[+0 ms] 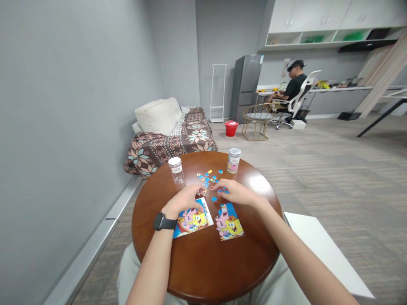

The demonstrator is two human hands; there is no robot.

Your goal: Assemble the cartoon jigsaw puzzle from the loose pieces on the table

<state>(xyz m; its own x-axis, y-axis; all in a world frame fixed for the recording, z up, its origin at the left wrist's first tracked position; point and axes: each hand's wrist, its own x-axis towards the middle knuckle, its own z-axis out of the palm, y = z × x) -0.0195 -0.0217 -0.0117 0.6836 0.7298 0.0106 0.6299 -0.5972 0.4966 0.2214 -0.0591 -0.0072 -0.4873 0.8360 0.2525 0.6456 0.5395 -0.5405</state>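
Observation:
My left hand (185, 200) reaches over the reference picture card (200, 220), its fingers curved and thumb apart, with nothing visible in it. Its fingertips are beside the loose jigsaw pieces (207, 179), which lie scattered in blue and yellow at the table's middle. From the other side, my right hand (234, 192) hovers over the pieces' right edge, fingers spread and bent down; some pieces show under it. Below it lies a partly assembled jigsaw puzzle (229, 223) of yellow and pink cartoon figures, with an uneven left edge. The card partly hides under my left hand and wrist.
A clear jar with a white lid (177, 170) stands at the back left of the round wooden table (203, 267). A printed canister (233, 161) stands back right. Beyond are a covered couch (171, 144), a red bucket (231, 128) and a seated person (294, 87).

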